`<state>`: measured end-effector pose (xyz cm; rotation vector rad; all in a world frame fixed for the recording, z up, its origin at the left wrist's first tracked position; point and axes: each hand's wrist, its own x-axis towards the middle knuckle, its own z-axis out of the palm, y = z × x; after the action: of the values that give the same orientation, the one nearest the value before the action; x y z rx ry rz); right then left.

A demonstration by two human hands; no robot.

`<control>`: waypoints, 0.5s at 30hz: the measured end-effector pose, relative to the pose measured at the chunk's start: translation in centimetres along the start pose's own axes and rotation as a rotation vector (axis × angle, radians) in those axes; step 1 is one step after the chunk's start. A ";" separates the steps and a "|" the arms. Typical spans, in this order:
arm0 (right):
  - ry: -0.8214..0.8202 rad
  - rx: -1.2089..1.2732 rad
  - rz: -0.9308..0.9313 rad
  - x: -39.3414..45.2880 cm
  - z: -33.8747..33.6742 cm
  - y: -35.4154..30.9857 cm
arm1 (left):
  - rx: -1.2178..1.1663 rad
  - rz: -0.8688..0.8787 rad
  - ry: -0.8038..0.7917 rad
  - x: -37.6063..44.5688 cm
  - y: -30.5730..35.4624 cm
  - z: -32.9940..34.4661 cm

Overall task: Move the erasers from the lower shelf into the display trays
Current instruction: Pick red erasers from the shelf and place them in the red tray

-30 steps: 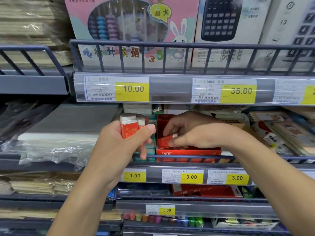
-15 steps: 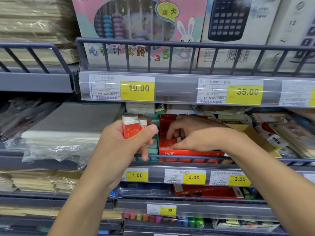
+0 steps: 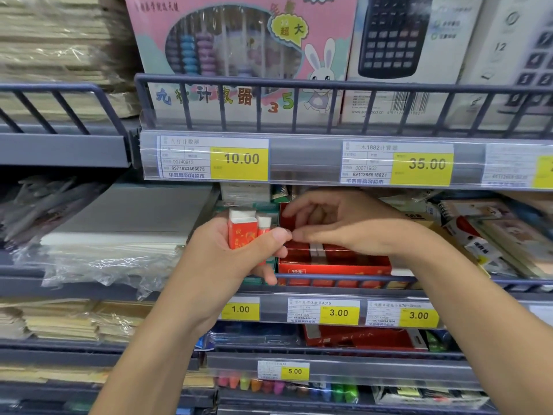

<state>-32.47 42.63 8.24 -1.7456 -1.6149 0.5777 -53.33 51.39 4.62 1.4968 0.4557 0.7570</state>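
A person restocks erasers at a stationery shelf: the left hand (image 3: 230, 259) grips a small bunch of red-sleeved erasers (image 3: 244, 230) upright, thumb clamped across their front, while the right hand (image 3: 344, 232) hovers over the red display tray (image 3: 332, 266), fingers loosely curled and holding nothing that can be made out. The tray sits behind the wire rail (image 3: 338, 280) of the middle shelf, just right of the left hand, already lined with rows of erasers (a pale strip shows between two of them). Price tags (image 3: 338, 313) run along the shelf edge below; an abacus box (image 3: 239, 55) and a calculator box (image 3: 395, 40) stand on the shelf above.

The job looks partway through, with the next eraser likely to be passed from the left hand's bunch to the right. The risk lies in that handover: the bunch is held mostly by one thumb, so plucking one eraser out could loosen the rest and send them down behind the rail or onto the shelves below
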 end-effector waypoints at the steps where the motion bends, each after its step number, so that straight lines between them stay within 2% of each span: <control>1: -0.001 0.096 -0.023 -0.4 -0.1 -0.5 | 0.008 0.004 -0.009 0.0 0.1 0.1; 4: -0.057 0.243 -0.084 -1.5 0.1 -2.1 | 0.045 0.015 -0.036 -0.1 0.2 0.5; 7: -0.080 0.161 -0.089 -1.8 0.2 -3.0 | 0.044 0.013 -0.068 -0.1 0.5 0.7; 15: -0.049 0.179 -0.080 -2.1 -0.2 -2.7 | 0.013 -0.014 -0.100 -0.1 0.7 1.1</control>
<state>-34.45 40.51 10.09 -1.5402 -1.6059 0.7090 -52.77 50.47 5.34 1.5342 0.3961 0.6660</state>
